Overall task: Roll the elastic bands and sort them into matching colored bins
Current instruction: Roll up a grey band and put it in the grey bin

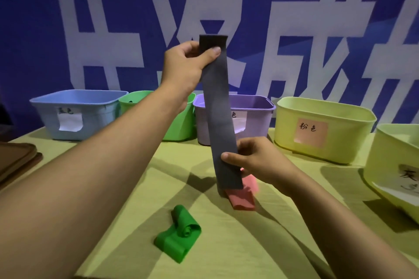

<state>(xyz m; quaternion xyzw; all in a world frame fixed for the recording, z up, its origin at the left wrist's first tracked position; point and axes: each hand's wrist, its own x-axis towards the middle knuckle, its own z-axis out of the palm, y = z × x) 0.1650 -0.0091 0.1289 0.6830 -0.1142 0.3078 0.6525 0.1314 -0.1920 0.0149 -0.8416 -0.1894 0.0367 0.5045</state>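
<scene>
Above the bench: grey band hung straight, ready for rolling.
Left hand: pinched its top.
Right hand: pinched lower down.

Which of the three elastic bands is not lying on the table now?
The grey band. Both hands hold it up in the air, stretched long, the left hand at its top and the right hand lower down. The green band and the pink band lie on the table.

Grey band; green band; pink band; bins blue, green, purple; yellow-green cloth.
</scene>
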